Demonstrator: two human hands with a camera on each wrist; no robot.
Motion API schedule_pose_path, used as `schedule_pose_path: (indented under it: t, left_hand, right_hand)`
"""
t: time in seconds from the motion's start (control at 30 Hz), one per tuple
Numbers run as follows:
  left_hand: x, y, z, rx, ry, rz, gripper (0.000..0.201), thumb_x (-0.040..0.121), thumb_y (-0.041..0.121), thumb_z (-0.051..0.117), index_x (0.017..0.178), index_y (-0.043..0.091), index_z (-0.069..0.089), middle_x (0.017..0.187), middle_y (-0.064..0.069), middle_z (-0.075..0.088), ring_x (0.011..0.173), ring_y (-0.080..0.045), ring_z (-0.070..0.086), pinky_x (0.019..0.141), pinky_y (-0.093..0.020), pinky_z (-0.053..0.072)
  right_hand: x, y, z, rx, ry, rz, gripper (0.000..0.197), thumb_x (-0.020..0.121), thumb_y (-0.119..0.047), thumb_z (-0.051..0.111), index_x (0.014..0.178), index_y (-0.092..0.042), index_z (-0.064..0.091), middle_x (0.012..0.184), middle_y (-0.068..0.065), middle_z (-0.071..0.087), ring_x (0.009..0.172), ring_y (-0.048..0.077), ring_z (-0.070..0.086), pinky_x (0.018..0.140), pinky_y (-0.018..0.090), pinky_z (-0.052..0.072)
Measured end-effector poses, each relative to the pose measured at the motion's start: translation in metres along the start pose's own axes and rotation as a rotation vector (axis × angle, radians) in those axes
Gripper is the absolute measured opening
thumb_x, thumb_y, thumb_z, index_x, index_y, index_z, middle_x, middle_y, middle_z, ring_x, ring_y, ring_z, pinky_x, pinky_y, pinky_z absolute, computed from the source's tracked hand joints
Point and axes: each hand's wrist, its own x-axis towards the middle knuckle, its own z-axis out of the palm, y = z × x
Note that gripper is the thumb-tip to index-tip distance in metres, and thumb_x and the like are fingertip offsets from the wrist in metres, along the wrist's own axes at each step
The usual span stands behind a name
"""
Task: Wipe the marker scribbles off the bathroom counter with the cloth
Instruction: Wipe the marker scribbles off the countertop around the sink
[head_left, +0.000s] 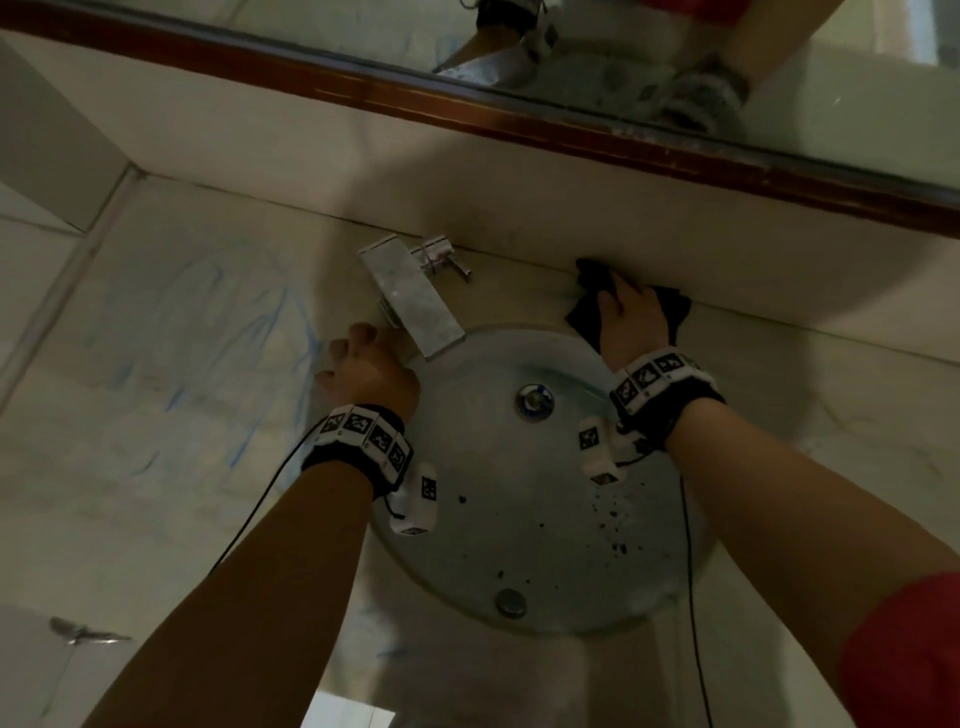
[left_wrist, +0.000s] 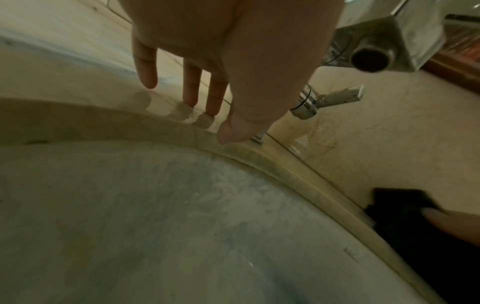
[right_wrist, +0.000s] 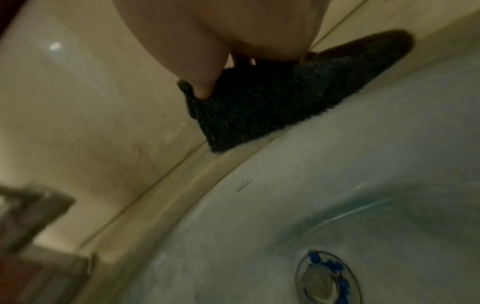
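Observation:
Blue marker scribbles (head_left: 280, 322) streak the pale marble counter (head_left: 171, 467) left of the round sink (head_left: 467, 571). My left hand (head_left: 348, 353) rests on the counter at the sink's rim beside the faucet (head_left: 410, 296); the left wrist view shows the left hand (left_wrist: 197, 98) with straight fingers, tips touching the stone, holding nothing. My right hand (head_left: 623, 299) presses flat on a dark fuzzy cloth (head_left: 584, 306) lying on the counter behind the sink, against the backsplash. In the right wrist view the thumb (right_wrist: 205, 82) pushes into the cloth (right_wrist: 285, 102); the other fingers are hidden.
The chrome faucet juts over the basin, its lever handle (head_left: 447, 260) behind it. A brown-framed mirror (head_left: 519, 119) runs above the backsplash. Blue stains ring the drain (right_wrist: 322, 281); dark specks (head_left: 613, 519) dot the basin. Thin black cables (head_left: 691, 571) hang from both wristbands.

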Motion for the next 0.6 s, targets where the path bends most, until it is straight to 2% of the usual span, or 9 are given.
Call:
schedule_pose_path:
  t: [0.1,0.17,0.23,0.33,0.43,0.53,0.6]
  left_hand:
    - [0.0,-0.002,0.0,0.013,-0.001,0.009,0.057,0.081,0.017,0.055,0.135,0.032,0.048,0.139,-0.002,0.04,0.125,-0.031,0.034,0.095,-0.052,0.032]
    - [0.001,-0.002,0.0,0.018,-0.016,0.013,0.057,0.081,0.017,0.055,0.135,0.032,0.047,0.139,-0.002,0.039,0.125,-0.032,0.034,0.093,-0.051,0.033]
    - [0.002,-0.002,-0.001,0.03,-0.028,0.009,0.057,0.08,0.017,0.055,0.134,0.031,0.046,0.138,-0.002,0.038,0.124,-0.032,0.034,0.092,-0.05,0.033]
    - [0.003,-0.002,-0.002,0.047,-0.045,0.004,0.057,0.081,0.018,0.055,0.136,0.03,0.045,0.138,-0.002,0.037,0.125,-0.033,0.033,0.093,-0.053,0.033]
    - [0.001,-0.001,-0.004,0.044,-0.063,0.004,0.058,0.083,0.018,0.054,0.138,0.032,0.042,0.14,-0.002,0.035,0.128,-0.033,0.031,0.096,-0.056,0.032]
    - [-0.001,0.0,-0.005,0.061,-0.075,0.001,0.059,0.083,0.019,0.054,0.139,0.033,0.041,0.141,-0.001,0.033,0.128,-0.032,0.03,0.096,-0.055,0.033]
    - [-0.001,0.0,-0.006,0.06,-0.097,-0.001,0.059,0.083,0.02,0.054,0.14,0.032,0.041,0.142,-0.001,0.032,0.128,-0.031,0.031,0.096,-0.054,0.033]
  right_hand:
    - [0.002,-0.004,0.014,-0.265,-0.093,0.008,0.046,0.105,-0.034,0.029,0.15,-0.026,0.032,0.157,0.011,0.025,0.144,0.037,0.021,0.116,0.053,0.021]
    - [-0.004,-0.007,0.016,-0.436,-0.148,-0.012,0.045,0.105,-0.033,0.026,0.15,-0.03,0.031,0.16,0.004,0.019,0.146,0.036,0.013,0.116,0.058,0.016]
    - [-0.01,-0.011,0.017,-0.496,-0.201,-0.102,0.044,0.105,-0.031,0.027,0.148,-0.03,0.034,0.161,0.0,0.018,0.147,0.033,0.011,0.115,0.06,0.014]
    - [-0.026,-0.008,0.013,-0.503,-0.3,-0.256,0.045,0.104,-0.023,0.032,0.149,-0.019,0.035,0.159,0.003,0.024,0.148,0.029,0.013,0.117,0.056,0.014]
    - [-0.045,-0.004,-0.001,-0.464,-0.351,-0.344,0.044,0.105,-0.016,0.034,0.148,-0.012,0.034,0.157,0.009,0.028,0.148,0.026,0.017,0.119,0.047,0.014]
    - [-0.058,-0.001,-0.015,-0.411,-0.419,-0.318,0.042,0.106,-0.019,0.033,0.147,-0.013,0.038,0.157,0.013,0.028,0.146,0.026,0.023,0.118,0.036,0.018]
    - [-0.065,-0.001,-0.024,-0.21,-0.374,-0.211,0.04,0.106,-0.023,0.035,0.144,-0.014,0.042,0.153,0.013,0.034,0.141,0.028,0.033,0.111,0.028,0.025]
